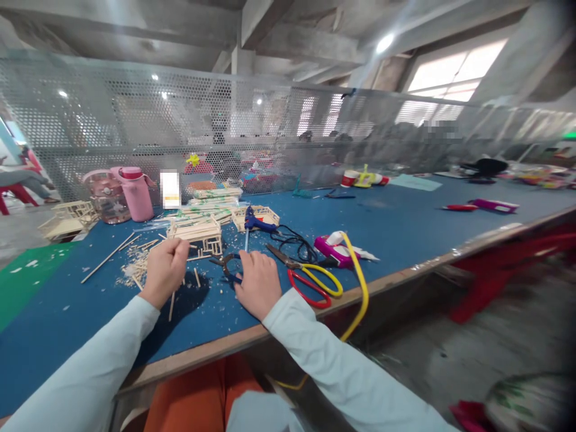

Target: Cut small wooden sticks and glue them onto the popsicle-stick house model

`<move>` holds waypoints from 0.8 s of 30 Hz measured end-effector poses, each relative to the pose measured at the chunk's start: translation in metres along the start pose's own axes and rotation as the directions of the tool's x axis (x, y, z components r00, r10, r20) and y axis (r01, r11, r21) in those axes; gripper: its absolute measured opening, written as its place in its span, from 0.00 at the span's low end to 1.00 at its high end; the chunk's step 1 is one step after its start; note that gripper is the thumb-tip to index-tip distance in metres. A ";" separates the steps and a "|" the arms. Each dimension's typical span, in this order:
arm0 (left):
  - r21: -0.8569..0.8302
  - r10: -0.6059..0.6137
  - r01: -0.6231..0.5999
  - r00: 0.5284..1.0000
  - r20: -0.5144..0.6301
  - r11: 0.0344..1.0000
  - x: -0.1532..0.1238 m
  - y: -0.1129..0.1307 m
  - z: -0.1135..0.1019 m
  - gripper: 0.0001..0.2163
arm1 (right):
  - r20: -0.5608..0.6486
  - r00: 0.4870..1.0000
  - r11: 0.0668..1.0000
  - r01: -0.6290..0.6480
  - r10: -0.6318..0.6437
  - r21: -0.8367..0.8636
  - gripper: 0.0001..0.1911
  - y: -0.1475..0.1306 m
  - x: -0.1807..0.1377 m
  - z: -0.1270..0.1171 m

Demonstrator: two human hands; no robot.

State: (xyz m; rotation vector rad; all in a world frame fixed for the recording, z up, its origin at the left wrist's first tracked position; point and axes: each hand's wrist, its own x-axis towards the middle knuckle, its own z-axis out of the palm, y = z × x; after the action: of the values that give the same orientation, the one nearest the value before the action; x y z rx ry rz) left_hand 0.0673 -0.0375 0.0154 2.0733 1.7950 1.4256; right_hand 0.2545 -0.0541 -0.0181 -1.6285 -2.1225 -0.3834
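My left hand [166, 270] is closed in a loose fist above the table, around what looks like a thin wooden stick, mostly hidden by the fingers. Below the fist a stick [171, 307] shows. My right hand [258, 282] rests at the table's front part, its fingers wrapped round the dark blue handles of pliers [228, 268]. The jaws point left, toward the left hand. Just behind the hands stands a small frame of glued sticks [198, 233]. Cut bits and shavings [135, 264] lie left of the fist.
A blue glue gun [258, 222] and its black cord lie behind my right hand. To the right are red-and-yellow-handled scissors [315, 282], a purple-white box [337, 249] and a yellow strap [362, 282]. Pink bottles [136, 195] stand back left, before a perforated metal screen [216, 114].
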 end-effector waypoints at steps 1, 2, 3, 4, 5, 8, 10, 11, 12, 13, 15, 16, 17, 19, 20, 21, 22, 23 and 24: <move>-0.168 -0.061 0.065 0.998 0.027 0.984 0.003 -0.003 -0.001 0.15 | 0.041 0.999 1.000 -0.015 0.015 0.011 0.22 0.003 -0.001 -0.001; -0.312 -0.109 0.126 0.991 0.071 0.942 0.004 -0.006 -0.001 0.15 | 0.088 0.996 1.000 -0.023 0.021 0.019 0.22 0.005 -0.002 -0.003; -0.417 -0.139 0.178 0.983 0.123 0.891 0.005 -0.007 -0.001 0.15 | 0.132 0.991 0.999 -0.021 0.017 0.025 0.24 0.008 -0.003 -0.004; -0.484 -0.156 0.220 0.973 0.168 0.847 0.006 -0.008 0.000 0.15 | 0.168 0.986 1.000 -0.009 0.005 0.026 0.25 0.010 -0.004 -0.004; -0.524 -0.166 0.249 0.965 0.201 0.814 0.005 -0.008 0.002 0.15 | 0.190 0.982 1.000 0.006 -0.011 0.023 0.26 0.011 -0.005 -0.004; -0.570 -0.171 0.282 0.955 0.240 0.772 0.002 -0.004 0.005 0.15 | 0.168 0.983 0.998 0.064 -0.067 0.021 0.29 0.010 -0.005 -0.003; -0.585 -0.159 0.283 0.954 0.255 0.760 0.001 0.000 0.006 0.15 | 0.103 0.987 0.991 0.120 -0.126 0.061 0.33 0.011 -0.004 -0.006; -0.587 -0.155 0.285 0.952 0.263 0.758 0.000 0.001 0.006 0.15 | 0.059 0.986 0.985 0.151 -0.156 0.089 0.33 0.014 -0.004 -0.009; -0.586 -0.152 0.289 0.950 0.272 0.757 0.000 0.001 0.007 0.15 | 0.018 0.985 0.979 0.169 -0.172 0.112 0.32 0.019 -0.003 -0.013; -0.585 -0.149 0.291 0.948 0.280 0.757 0.000 0.001 0.007 0.15 | -0.010 0.987 0.979 0.163 -0.163 0.124 0.28 0.026 -0.003 -0.018; -0.590 -0.141 0.292 0.947 0.288 0.753 -0.001 0.000 0.008 0.15 | 0.013 0.999 0.995 0.045 -0.046 0.091 0.17 0.049 -0.004 -0.027; -0.597 -0.136 0.291 0.947 0.291 0.748 -0.001 -0.002 0.008 0.14 | 0.072 0.996 0.998 -0.056 0.054 0.023 0.15 0.063 -0.005 -0.030; -0.607 -0.132 0.293 0.946 0.296 0.739 -0.002 -0.003 0.009 0.14 | 0.154 0.976 0.988 -0.144 0.152 -0.062 0.15 0.077 -0.006 -0.033; -0.631 -0.137 0.310 0.941 0.308 0.711 -0.002 -0.003 0.012 0.13 | 0.322 0.923 0.977 -0.188 0.211 -0.100 0.17 0.101 -0.009 -0.035; -0.645 -0.147 0.323 0.938 0.313 0.693 -0.002 -0.003 0.014 0.13 | 0.357 0.916 0.983 -0.166 0.183 -0.077 0.18 0.110 -0.010 -0.035; -0.658 -0.159 0.335 0.936 0.314 0.675 0.000 -0.001 0.017 0.12 | 0.384 0.910 0.988 -0.149 0.157 -0.051 0.20 0.117 -0.011 -0.036; -0.668 -0.170 0.340 0.936 0.308 0.662 0.002 0.001 0.020 0.12 | 0.398 0.907 0.991 -0.134 0.134 -0.028 0.21 0.120 -0.011 -0.037; -0.676 -0.179 0.338 0.938 0.295 0.655 0.006 0.004 0.023 0.12 | 0.411 0.903 0.991 -0.133 0.128 -0.016 0.22 0.122 -0.010 -0.038; -0.683 -0.188 0.332 0.942 0.278 0.651 0.010 0.007 0.026 0.13 | 0.425 0.894 0.989 -0.148 0.140 -0.015 0.23 0.122 -0.009 -0.040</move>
State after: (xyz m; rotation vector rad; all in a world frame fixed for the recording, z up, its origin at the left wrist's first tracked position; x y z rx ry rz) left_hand 0.0885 -0.0189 0.0103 1.4008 1.1056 1.4623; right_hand 0.3805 -0.0478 0.0066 -1.9887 -2.2731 0.0486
